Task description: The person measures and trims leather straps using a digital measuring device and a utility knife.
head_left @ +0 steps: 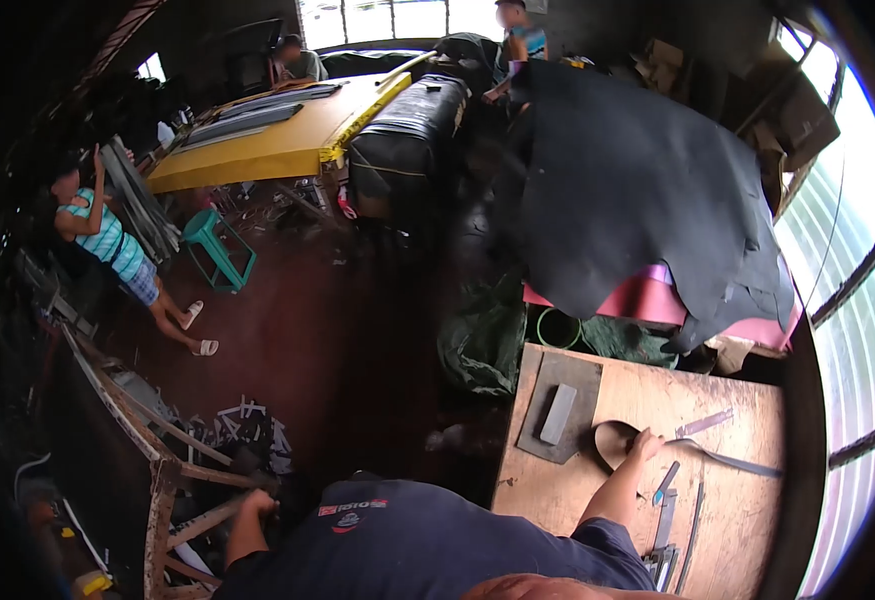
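Observation:
On the wooden worktable (657, 395), my right hand (643, 446) is closed over a dark leather strap (727, 460). One part of the strap curls into a loop left of the hand, and the rest runs right toward the table edge. A grey sharpening stone (557, 414) lies on a dark flat piece (579, 385) beyond the loop. Nearer my body are a blade-like tool (666, 482) and a thin dark strip (690, 540). Low on the left, my left hand (259, 503) has curled fingers beside a worn wooden frame (164, 500); what it grips is too dark to make out.
Large black hides (637, 180) cover a stack beyond the worktable. A yellow-topped table (257, 150) holds dark strips, near a green stool (219, 250). One person (117, 240) stands left; two others are at the back. Scraps (252, 430) litter the floor.

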`<state>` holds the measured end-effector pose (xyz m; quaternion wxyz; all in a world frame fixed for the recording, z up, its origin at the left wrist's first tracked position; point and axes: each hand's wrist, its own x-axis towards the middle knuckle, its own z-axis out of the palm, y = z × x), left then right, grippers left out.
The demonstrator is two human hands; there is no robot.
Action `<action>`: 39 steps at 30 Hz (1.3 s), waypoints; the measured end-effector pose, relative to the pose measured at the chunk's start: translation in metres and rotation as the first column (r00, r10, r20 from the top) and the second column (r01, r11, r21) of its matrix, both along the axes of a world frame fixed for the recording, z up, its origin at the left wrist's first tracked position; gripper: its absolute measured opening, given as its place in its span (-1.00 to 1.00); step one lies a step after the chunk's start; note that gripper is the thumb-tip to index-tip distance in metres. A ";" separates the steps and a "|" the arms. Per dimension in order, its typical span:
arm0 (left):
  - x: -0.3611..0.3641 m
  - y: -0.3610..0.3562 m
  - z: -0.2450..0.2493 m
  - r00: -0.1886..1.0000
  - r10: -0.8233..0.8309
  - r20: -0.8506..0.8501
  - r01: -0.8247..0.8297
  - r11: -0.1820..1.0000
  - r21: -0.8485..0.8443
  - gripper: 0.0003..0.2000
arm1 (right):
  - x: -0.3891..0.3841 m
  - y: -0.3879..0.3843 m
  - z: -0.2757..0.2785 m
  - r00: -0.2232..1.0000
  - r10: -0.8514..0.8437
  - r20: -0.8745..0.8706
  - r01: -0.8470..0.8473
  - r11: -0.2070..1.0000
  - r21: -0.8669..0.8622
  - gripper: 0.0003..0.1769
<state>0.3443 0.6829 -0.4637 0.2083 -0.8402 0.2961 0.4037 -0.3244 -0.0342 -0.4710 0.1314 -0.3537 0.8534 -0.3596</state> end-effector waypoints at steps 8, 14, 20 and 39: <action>0.058 -0.092 0.066 0.751 0.518 -0.410 -0.660 0.587 -0.468 -0.78 | 0.071 0.009 0.296 0.758 0.339 -0.557 -0.634 0.582 -0.509 -0.80; 0.143 -0.140 0.096 0.598 0.380 -0.706 -0.799 0.209 -0.564 -0.78 | 0.328 0.245 0.530 0.320 0.572 -0.755 -0.947 0.207 -0.245 -0.82; 0.230 -0.141 0.143 0.580 0.213 -0.786 -0.803 -0.008 -0.595 -0.78 | 0.504 0.332 0.560 -0.290 0.731 -0.618 -0.860 -0.482 -0.167 -0.81; 0.429 -0.063 0.237 0.519 0.271 -0.811 -0.847 0.033 -0.531 -0.74 | 1.136 0.383 0.325 -0.950 -0.178 0.256 0.128 -0.971 -0.204 -0.59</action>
